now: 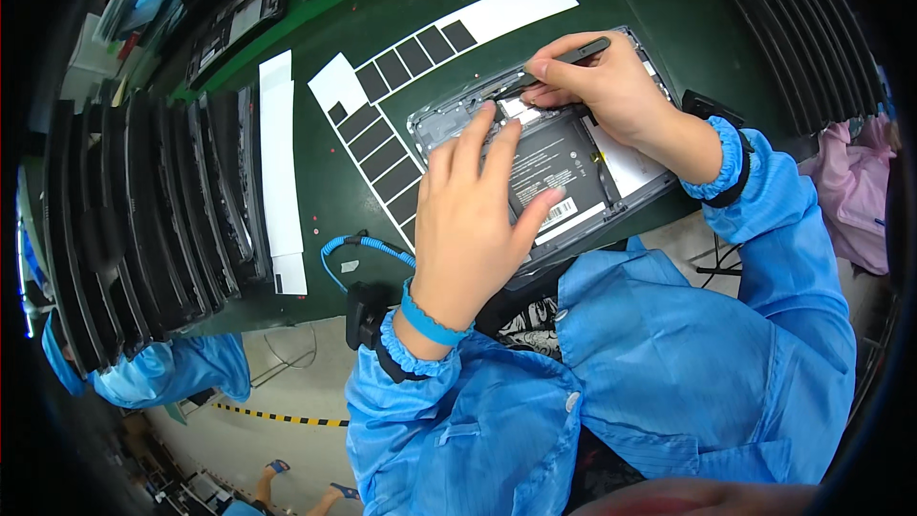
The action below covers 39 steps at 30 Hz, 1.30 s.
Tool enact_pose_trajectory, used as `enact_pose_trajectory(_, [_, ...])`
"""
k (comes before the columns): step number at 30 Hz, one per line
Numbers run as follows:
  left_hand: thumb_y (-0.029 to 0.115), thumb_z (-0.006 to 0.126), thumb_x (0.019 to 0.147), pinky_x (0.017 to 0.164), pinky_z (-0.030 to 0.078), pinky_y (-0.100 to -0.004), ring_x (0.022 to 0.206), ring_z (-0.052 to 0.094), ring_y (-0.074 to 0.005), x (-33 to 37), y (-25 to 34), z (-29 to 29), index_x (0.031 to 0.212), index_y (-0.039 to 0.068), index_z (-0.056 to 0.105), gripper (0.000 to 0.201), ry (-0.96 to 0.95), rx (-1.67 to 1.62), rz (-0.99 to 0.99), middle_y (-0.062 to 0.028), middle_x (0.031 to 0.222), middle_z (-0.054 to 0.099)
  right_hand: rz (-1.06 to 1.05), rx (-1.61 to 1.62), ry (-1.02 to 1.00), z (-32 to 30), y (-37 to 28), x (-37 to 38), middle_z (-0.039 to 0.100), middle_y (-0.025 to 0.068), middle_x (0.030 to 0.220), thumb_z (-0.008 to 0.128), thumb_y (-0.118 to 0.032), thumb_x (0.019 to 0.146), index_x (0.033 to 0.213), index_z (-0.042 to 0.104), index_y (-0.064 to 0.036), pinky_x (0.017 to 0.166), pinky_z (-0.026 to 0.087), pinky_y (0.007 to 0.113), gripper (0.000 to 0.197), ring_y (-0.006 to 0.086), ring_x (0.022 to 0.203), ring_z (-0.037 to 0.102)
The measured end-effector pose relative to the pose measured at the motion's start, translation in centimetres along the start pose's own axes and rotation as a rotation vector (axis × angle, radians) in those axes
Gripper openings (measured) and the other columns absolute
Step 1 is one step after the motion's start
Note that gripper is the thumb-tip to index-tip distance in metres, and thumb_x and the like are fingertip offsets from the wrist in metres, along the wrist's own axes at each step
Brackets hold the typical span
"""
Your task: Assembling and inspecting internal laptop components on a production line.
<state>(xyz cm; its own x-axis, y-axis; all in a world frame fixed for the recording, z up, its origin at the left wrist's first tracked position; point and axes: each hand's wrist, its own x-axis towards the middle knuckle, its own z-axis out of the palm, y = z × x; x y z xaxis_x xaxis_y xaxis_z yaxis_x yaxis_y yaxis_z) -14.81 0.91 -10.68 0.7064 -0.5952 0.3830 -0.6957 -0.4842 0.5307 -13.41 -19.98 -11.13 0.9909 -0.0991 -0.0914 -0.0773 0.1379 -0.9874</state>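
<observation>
An opened laptop base [441, 122], grey with its inner parts bare, lies tilted on the dark green table in front of me. A black battery [554, 167] with a printed white label fills much of its near half. My left hand [468, 215] rests over the base, fingers spread, with the fingertips at its inner parts beside the battery. In my right hand [621, 86], black tweezers [585, 52] are pinched like a pen. Their slim end points left and down to the far part of the base, close to my left fingertips. What the tip touches is too small to tell.
White backing sheets [521, 14] with several black rectangular pads lie beyond and left of the base. Upright dark laptop panels stand in rows at left [143, 220] and right [807, 38]. White strips [280, 172] lie by the left row. A blue coiled cord [377, 244] runs near my left wrist.
</observation>
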Motion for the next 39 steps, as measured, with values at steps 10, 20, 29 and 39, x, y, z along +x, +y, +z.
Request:
enact_pose_trajectory(10, [0.041,0.063,0.078,0.078,0.050,-0.0412,0.113,0.048,-0.0351,0.2,1.1,2.2,0.126,0.001,0.050,0.064,-0.114,0.449,0.022,-0.0217,0.134,0.045,-0.175,0.020,0.107,0.8,0.5,-0.4,0.067,0.0125,0.090,0.067,-0.008,0.087,0.100,0.065,0.0061,0.077,0.057,0.028,0.019,0.0175,0.083,0.068])
enact_pose_trajectory(20, [0.020,0.063,0.085,0.077,0.048,-0.0418,0.090,0.061,-0.0342,2.0,-5.1,-6.2,0.095,0.002,0.063,0.020,0.277,0.271,-0.224,-0.0148,0.093,0.065,-0.180,-0.317,-0.189,8.6,-2.1,7.3,0.067,0.0110,0.081,0.067,-0.024,0.088,0.094,0.065,0.0043,0.064,0.057,0.026,0.028,0.0165,0.073,0.068])
enact_pose_trajectory(29, [0.043,0.060,0.086,0.091,0.044,-0.0470,0.120,0.048,-0.0316,1.3,-11.3,-4.2,0.125,0.003,0.054,0.057,-0.005,0.588,-0.452,-0.0113,0.133,0.052,-0.201,-0.620,-0.134,12.5,0.4,11.7,0.067,0.0093,0.066,0.069,-0.025,0.084,0.084,0.068,0.0043,0.057,0.052,0.025,0.029,0.0131,0.060,0.066])
enact_pose_trajectory(39, [0.044,0.052,0.090,0.091,0.041,-0.0485,0.123,0.046,-0.0292,0.9,-11.6,-2.9,0.128,0.002,0.052,0.057,0.019,0.713,-0.408,-0.0111,0.136,0.049,-0.419,-0.584,-0.140,13.0,1.0,10.7,0.070,0.0139,0.074,0.069,-0.018,0.081,0.091,0.069,0.0046,0.061,0.053,0.026,0.024,0.0159,0.064,0.069])
